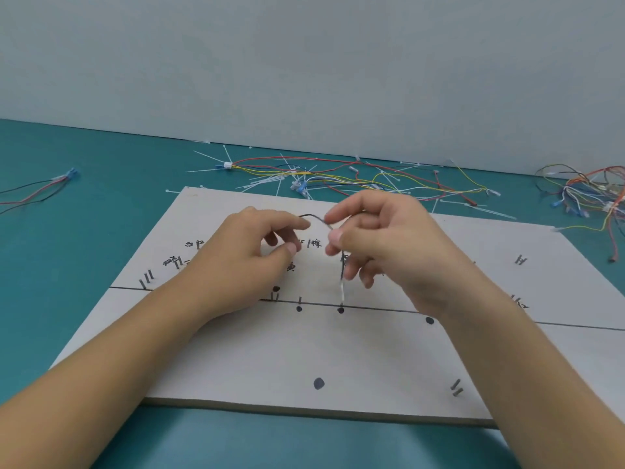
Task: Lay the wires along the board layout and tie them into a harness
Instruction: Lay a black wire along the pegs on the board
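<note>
Black wire [318, 219] is pinched by right hand [382, 245]; left hand [243, 255] is curled at its 9 o'clock, grip unclear

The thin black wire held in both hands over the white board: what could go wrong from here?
1. The thin black wire bends between the left hand and the right hand; a hard pull may kink it.
2. Its pale loose end hangs near the small metal pins on the white board and may snag.
3. Both hands cover some handwritten labels, so the wrong route could be chosen.
</note>
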Action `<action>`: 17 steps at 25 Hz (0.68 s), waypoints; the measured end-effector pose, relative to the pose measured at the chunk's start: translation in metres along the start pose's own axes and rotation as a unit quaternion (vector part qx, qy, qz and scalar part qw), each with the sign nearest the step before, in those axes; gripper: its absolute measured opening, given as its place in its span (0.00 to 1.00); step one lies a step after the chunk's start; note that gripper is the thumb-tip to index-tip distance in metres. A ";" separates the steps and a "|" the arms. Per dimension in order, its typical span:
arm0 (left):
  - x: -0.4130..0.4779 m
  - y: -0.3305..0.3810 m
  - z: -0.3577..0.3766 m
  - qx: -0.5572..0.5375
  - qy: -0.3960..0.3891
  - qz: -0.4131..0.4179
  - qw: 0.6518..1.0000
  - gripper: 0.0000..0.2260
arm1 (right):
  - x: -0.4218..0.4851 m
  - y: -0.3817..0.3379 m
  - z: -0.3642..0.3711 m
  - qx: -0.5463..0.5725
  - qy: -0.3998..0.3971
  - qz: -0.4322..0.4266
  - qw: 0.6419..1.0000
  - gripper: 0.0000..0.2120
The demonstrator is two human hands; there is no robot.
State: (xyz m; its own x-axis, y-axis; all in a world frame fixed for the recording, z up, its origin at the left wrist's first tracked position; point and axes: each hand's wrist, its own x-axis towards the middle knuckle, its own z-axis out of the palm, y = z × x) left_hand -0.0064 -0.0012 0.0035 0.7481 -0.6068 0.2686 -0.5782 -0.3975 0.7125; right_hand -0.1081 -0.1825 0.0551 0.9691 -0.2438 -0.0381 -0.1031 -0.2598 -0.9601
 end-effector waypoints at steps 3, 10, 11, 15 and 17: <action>0.000 0.006 -0.002 -0.180 -0.003 -0.055 0.982 0.16 | -0.014 0.006 0.008 -0.059 -0.030 0.001 0.998 0.07; 0.000 0.007 -0.008 -0.369 0.031 -0.104 0.923 0.09 | -0.025 0.011 0.021 -0.019 -0.120 0.035 0.992 0.03; 0.000 0.007 -0.007 -0.422 0.029 -0.123 0.898 0.11 | -0.026 0.011 0.022 0.004 -0.130 0.038 0.991 0.03; 0.001 0.006 -0.014 -0.507 0.019 -0.159 0.847 0.19 | -0.029 0.013 0.026 0.051 -0.180 0.063 0.980 0.04; 0.001 0.005 -0.021 -0.494 -0.020 -0.162 0.854 0.17 | -0.030 0.014 0.030 0.049 -0.198 0.071 0.976 0.04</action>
State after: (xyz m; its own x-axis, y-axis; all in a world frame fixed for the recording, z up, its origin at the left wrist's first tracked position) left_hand -0.0019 0.0101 0.0210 0.7941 -0.6053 -0.0551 0.2283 0.2130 0.9500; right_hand -0.1316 -0.1513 0.0343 0.9590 0.1155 -0.2590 -0.2404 -0.1535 -0.9585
